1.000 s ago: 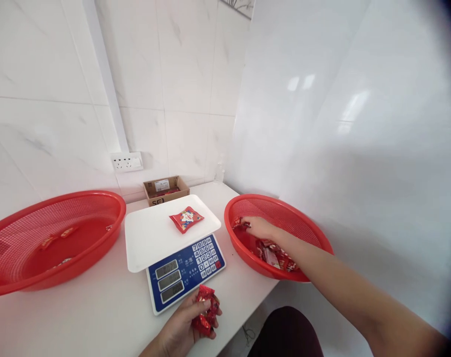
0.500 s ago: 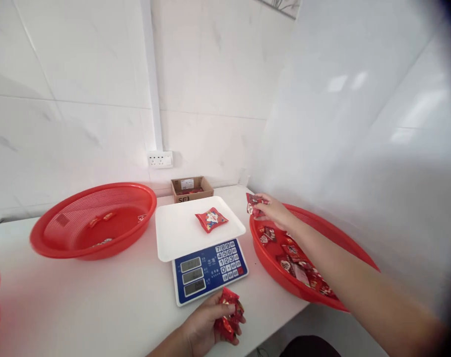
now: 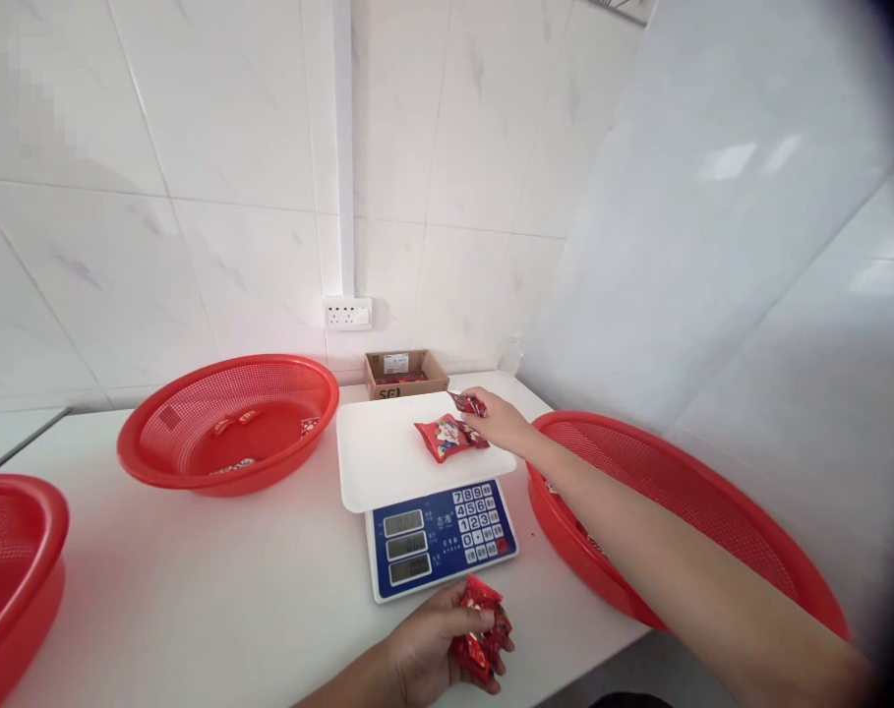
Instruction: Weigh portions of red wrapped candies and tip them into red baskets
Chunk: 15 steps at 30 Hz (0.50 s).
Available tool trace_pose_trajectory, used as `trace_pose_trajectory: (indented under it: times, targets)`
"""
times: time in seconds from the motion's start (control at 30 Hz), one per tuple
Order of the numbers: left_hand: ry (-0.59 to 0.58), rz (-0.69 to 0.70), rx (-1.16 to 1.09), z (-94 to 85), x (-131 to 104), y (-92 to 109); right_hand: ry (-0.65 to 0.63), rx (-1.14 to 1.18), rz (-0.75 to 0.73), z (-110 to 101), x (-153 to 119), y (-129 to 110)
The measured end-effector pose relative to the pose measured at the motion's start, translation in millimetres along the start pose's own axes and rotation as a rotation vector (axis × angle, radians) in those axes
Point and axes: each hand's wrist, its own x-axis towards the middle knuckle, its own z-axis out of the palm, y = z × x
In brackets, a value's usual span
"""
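My left hand (image 3: pixel 443 644) is closed around several red candy packets (image 3: pixel 482 629) in front of the scale (image 3: pixel 443 539). Over the right side of the white scale pan (image 3: pixel 377 457), my right hand (image 3: pixel 495 421) pinches a small dark red packet (image 3: pixel 467 403). On the pan beneath it lies a red packet (image 3: pixel 443 438) with a colourful print, and a smaller dark red packet (image 3: pixel 474 436) touches its right side.
A red basket (image 3: pixel 712 482) with packets stands at the right, partly behind my forearm. Another red basket (image 3: pixel 225 383) holds a few packets at the left. A third (image 3: pixel 19 501) sits at the left edge. A cardboard box (image 3: pixel 406 376) stands behind the pan.
My right hand has moved left from above the right basket to over the pan. A small dark red packet now lies beside the printed one. The view has shifted left.
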Motion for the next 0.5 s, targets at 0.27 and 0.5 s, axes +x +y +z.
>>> trace_pose_trajectory:
  times: [0.27, 0.5]
  targets:
    - [0.002, -0.008, 0.001, 0.1, -0.1, 1.4, 0.024, 0.021, 0.002, 0.4, -7.3, -1.4]
    - [-0.014, 0.003, 0.032, -0.3, -0.1, 0.7, 0.089, 0.306, 0.053, -20.2, -74.7, -2.7]
